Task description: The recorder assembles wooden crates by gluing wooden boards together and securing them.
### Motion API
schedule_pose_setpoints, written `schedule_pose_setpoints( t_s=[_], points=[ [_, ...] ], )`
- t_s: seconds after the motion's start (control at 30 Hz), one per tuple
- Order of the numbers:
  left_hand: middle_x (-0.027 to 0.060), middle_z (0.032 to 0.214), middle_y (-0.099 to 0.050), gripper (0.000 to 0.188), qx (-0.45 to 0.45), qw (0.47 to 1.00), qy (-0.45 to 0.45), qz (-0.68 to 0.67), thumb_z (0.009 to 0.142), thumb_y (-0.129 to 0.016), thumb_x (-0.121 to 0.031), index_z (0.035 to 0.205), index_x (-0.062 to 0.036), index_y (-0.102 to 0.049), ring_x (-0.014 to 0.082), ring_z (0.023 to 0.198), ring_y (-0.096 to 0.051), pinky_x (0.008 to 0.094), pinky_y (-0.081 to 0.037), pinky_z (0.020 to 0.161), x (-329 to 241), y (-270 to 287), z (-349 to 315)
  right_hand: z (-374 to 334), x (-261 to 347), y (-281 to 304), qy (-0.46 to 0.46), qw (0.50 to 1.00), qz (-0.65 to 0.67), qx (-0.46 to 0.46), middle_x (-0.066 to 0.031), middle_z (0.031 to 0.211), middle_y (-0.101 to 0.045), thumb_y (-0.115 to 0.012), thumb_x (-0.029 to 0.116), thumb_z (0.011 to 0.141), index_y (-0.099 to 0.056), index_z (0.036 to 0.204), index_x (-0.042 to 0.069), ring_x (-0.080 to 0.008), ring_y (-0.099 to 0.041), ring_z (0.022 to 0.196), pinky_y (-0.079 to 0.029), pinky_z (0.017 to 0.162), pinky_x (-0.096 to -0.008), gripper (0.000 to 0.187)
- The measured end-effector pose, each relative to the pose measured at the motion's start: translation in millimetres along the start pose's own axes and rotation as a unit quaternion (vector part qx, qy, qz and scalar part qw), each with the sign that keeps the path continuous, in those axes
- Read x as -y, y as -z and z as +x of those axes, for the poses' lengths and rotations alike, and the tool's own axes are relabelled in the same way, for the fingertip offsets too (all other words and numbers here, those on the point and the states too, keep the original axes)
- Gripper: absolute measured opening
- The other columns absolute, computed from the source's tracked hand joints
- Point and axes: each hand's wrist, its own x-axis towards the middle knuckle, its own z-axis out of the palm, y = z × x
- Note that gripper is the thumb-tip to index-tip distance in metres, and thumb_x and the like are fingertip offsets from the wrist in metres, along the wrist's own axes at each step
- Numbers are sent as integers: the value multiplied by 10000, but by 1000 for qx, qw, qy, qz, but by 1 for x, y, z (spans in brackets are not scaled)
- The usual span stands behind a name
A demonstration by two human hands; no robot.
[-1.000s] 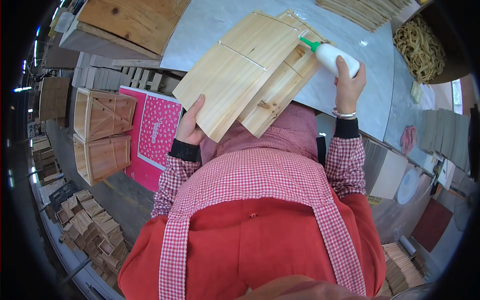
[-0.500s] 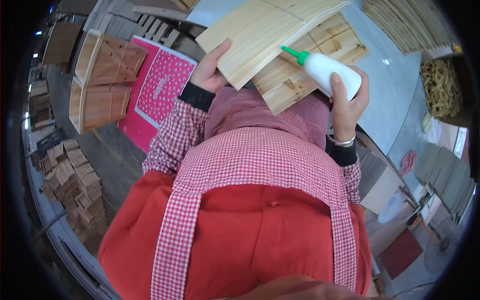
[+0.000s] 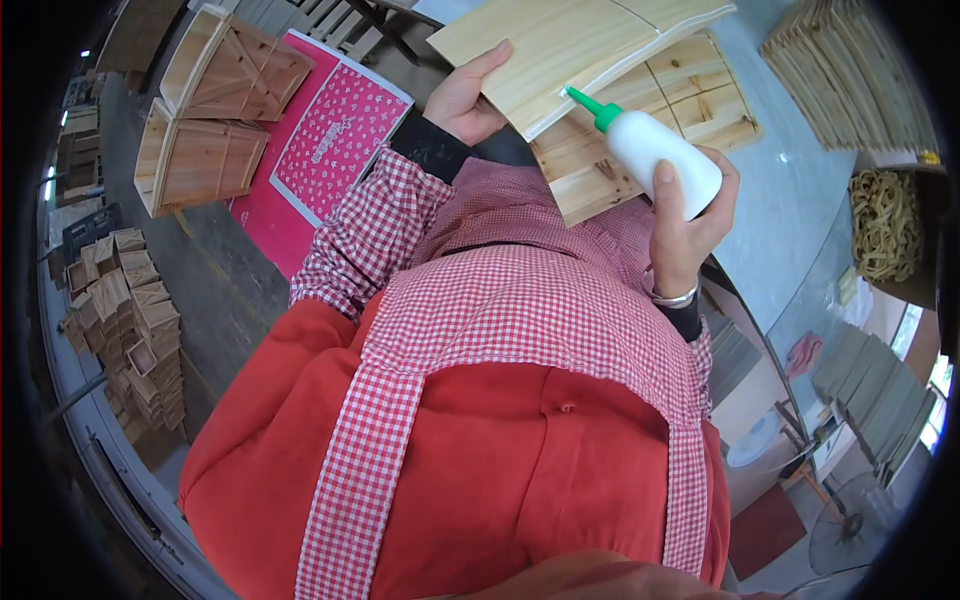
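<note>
My left hand (image 3: 468, 98) grips a pale wooden panel (image 3: 560, 40) by its left edge, thumb on top, and holds it tilted. Closed around a white squeeze bottle (image 3: 665, 160) with a green nozzle is my right hand (image 3: 692, 222). The nozzle tip is at the panel's long edge, near its closest corner. White glue (image 3: 640, 52) runs along that edge. Beneath the panel lies a knotty pine board (image 3: 600, 180) with dark lines across it, partly hidden by the panel and the bottle.
A pale worktable (image 3: 790, 190) extends to the right, with a stack of thin wooden boards (image 3: 845, 75) at its far side. Beside it sits a box of tan bands (image 3: 885, 225). Wooden crates (image 3: 205, 165), a pink printed sheet (image 3: 335, 150) and piled small boxes (image 3: 130, 325) stand left.
The panel has shifted right in the view with my left hand. The nozzle now sits closer to the panel's near corner. My right hand still grips the bottle.
</note>
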Motion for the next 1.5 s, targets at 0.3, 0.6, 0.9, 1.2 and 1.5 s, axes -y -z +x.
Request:
schedule_pose_setpoints(
  t_s=[0.3,0.6,0.9,1.2,1.5],
  points=[
    [165,1326,-505,508,7,999,-29,13,933,-605,-200,1351,-10,-390,293,1223,-512,436,-425,1049,-7,-10,10,2,11,-1,42,996,-14,80,-84,879,-580,-762,177,767,-508,1089,-19,-150,-556,777,-473,684,-292,455],
    [176,1341,-489,524,40,999,-17,2,939,-593,-180,1375,-4,-360,303,1233,-495,433,-405,1058,-16,7,-11,-2,-1,17,24,998,37,34,-83,880,-568,-720,227,805,-485,1125,-9,-142,-548,727,-463,627,-269,463],
    [195,1406,-447,577,57,996,-39,49,966,-539,-278,1419,2,-319,331,1250,-489,460,-406,1052,-62,-31,-39,63,38,99,22,943,229,-240,-91,868,-537,-604,320,868,-429,1190,15,-139,-512,583,-393,448,-244,476],
    [182,1399,-456,563,282,947,-132,81,955,-546,-238,1417,-6,-324,324,1238,-499,454,-414,1046,-112,-273,-61,38,31,164,30,914,222,-338,-86,799,-531,-556,353,895,-416,1184,16,-122,-471,528,-351,437,-234,465],
    [145,1175,-633,382,526,843,-111,-1,891,-515,-12,1272,4,-504,304,1078,-611,356,-493,930,-110,-666,97,10,27,170,-17,916,183,-356,-68,800,-530,-565,370,913,-429,1216,10,-111,-451,515,-312,422,-231,490]
  ],
)
